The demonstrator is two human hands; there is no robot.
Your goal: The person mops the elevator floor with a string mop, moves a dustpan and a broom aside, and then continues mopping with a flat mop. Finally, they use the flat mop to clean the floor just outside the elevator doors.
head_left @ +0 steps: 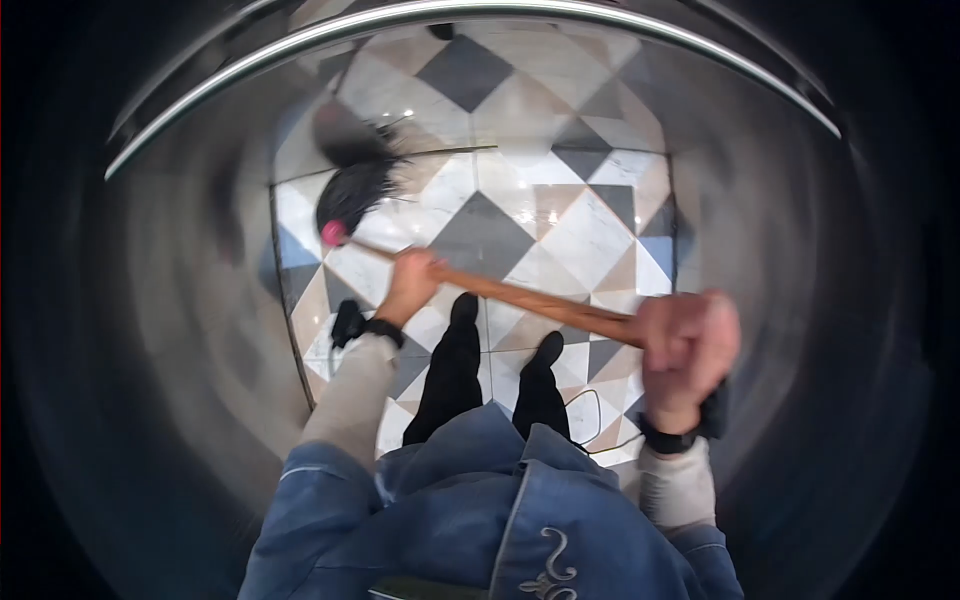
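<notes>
Both hands grip one long wooden broom handle that runs diagonally across the middle of the frame, from the lower right up toward the upper left. The left hand is clamped around the shaft partway down its length, just left of centre, fingers wrapped over the wood. The right hand is closed in a fist over the upper end of the handle at the right of the frame. This spacing, one hand low and one at the top, looks like the usual two-point hold that gives leverage for steering the far end.

The handle ends in a pink collar at the left, and beyond it a dark bristle head lies on the floor in the upper left, blurred as if in motion. So the working end sits well apart from both hands, up and to the left of the left hand, with the shaft bridging the gap.

The floor is glossy tile in a diamond pattern of white, grey and beige. The person's black shoes stand on it below the handle near the middle, under a blue denim jacket filling the bottom of the frame. A dark band circles each wrist. A curved metal rail arcs across the top.
</notes>
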